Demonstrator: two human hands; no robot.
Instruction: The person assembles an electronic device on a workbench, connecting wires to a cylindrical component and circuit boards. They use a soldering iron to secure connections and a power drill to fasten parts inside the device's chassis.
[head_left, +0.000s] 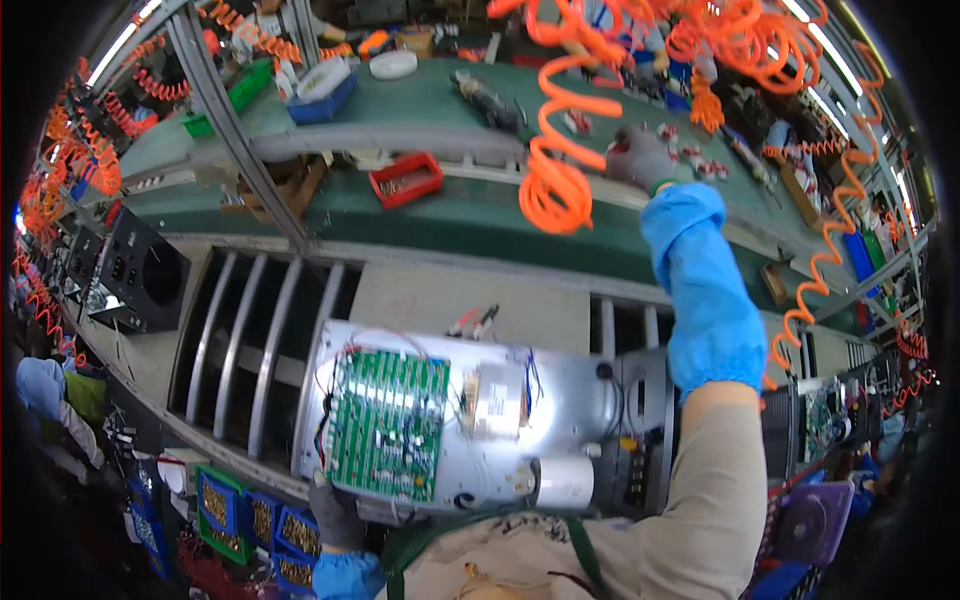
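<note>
A silvery metal chassis (pixel 480 350) lies in front of me. It carries a green circuit board (pixel 390 425) on its left, a boxy transformer (pixel 498 402) in the middle and a white cylinder (pixel 563 482) near its front edge. My left hand (pixel 338 518), in a grey glove, grips the chassis at its near left corner. Stretched across to the far green bench, my right hand (pixel 638 160) is gloved in grey below a blue sleeve. Its fingers look curled; what they hold, if anything, is hidden. Small red-and-white parts (pixel 690 150) lie just beside it.
Orange coiled hoses (pixel 555 190) hang left of my right arm. A red bin (pixel 407 180) and a blue bin (pixel 325 95) stand across the bench. Metal rollers (pixel 232 345) and a black-fronted case (pixel 140 270) are at left. Blue bins of brass-coloured pieces (pixel 298 532) sit at lower left.
</note>
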